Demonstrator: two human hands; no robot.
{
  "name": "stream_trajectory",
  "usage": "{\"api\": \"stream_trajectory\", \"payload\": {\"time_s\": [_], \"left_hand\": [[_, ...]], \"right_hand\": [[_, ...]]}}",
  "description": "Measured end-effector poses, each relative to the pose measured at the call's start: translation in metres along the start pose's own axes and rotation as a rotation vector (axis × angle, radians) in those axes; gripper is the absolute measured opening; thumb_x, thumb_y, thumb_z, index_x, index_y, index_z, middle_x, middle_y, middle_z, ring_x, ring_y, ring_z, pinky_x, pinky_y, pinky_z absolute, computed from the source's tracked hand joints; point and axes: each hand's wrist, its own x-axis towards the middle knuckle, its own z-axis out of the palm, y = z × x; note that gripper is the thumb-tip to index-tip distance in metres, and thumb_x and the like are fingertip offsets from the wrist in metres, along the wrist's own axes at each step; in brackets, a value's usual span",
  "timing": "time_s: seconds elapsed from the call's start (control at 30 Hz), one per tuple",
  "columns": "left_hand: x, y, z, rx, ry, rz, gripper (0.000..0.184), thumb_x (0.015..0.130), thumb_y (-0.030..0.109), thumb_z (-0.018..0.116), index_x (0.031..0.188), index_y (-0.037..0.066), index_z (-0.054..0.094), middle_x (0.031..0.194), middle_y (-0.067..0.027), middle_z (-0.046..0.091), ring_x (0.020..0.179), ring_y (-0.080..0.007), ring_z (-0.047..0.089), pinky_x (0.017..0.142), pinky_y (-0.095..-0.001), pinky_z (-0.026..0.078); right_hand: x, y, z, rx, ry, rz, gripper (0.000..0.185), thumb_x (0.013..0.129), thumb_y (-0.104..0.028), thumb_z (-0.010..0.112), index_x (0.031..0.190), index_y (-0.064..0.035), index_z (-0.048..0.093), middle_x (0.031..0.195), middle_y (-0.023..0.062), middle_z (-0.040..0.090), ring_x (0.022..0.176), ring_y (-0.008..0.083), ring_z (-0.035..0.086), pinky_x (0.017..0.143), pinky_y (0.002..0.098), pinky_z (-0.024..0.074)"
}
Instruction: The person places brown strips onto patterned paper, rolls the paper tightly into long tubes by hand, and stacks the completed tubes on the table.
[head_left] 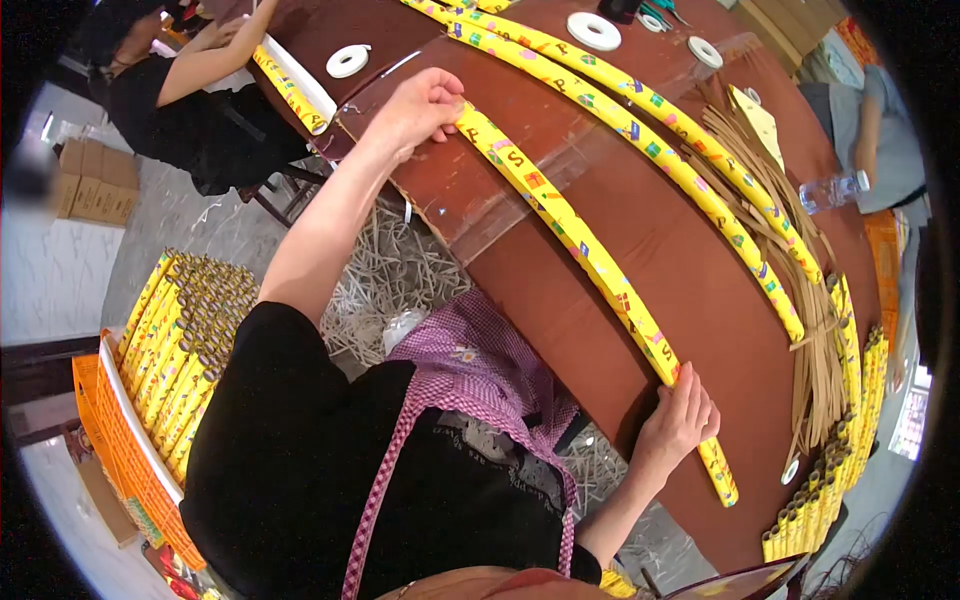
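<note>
A long yellow printed paper tube (590, 245) lies across the brown table in front of me. At its far end, my left hand (425, 105) is closed with thumb and fingers pinched at the tube's edge. Closer to the near end, my right hand (682, 420) grips the tube, fingers laid over it and the tip sticking out beyond. Two more long yellow tubes, an inner one (650, 145) and an outer one (700, 140), run alongside to the right. A bundle of brown paper strips (815, 375) lies past them.
White tape rolls (594, 31) sit at the table's far side. A plastic bottle (834, 192) lies by a person in grey. Stacked yellow tubes (830, 490) line the right edge; more fill an orange crate (135, 450). Another person (190, 90) works at far left. Paper shreds (385, 285) cover the floor.
</note>
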Motion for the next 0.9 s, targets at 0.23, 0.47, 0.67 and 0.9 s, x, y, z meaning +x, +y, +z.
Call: {"api": "stream_trajectory", "payload": {"time_s": [0.23,0.47,0.67,0.9], "left_hand": [[0.008,-0.008,-0.008,-0.059,-0.038,0.032,0.031,0.088,0.000,0.063,0.118,0.002,0.055,0.092,-0.0051,0.064,0.072,-0.0115,0.061,0.059,-0.0223,0.050],[0.015,-0.009,-0.018,-0.098,-0.124,0.022,0.024,0.091,0.001,0.062,0.115,0.001,0.056,0.089,-0.0055,0.064,0.071,-0.0112,0.061,0.059,-0.0215,0.050],[0.018,-0.006,-0.021,-0.045,-0.150,-0.015,0.024,0.094,0.003,0.061,0.117,0.002,0.055,0.090,-0.0047,0.063,0.072,-0.0102,0.060,0.061,-0.0212,0.050],[0.015,-0.008,-0.021,0.096,-0.157,0.066,0.025,0.096,0.004,0.058,0.121,0.002,0.056,0.093,-0.0015,0.063,0.070,-0.0067,0.057,0.057,-0.0188,0.047]], "right_hand": [[0.001,0.002,0.000,0.000,0.005,0.013,0.046,0.084,-0.008,0.069,0.130,-0.0084,0.061,0.118,0.0058,0.067,0.109,0.0208,0.062,0.103,0.0406,0.0360],[0.003,0.002,0.000,0.048,0.050,0.042,0.041,0.082,-0.008,0.072,0.123,-0.0092,0.065,0.115,0.0061,0.069,0.108,0.0212,0.063,0.102,0.0419,0.0376],[0.004,0.002,-0.003,0.093,0.070,0.059,0.041,0.080,-0.006,0.073,0.120,-0.0081,0.065,0.114,0.0073,0.069,0.106,0.0231,0.065,0.099,0.0437,0.0394],[0.003,0.006,-0.002,0.108,0.070,0.041,0.042,0.080,-0.007,0.072,0.121,-0.0083,0.065,0.113,0.0072,0.069,0.104,0.0225,0.064,0.098,0.0438,0.0397]]}}
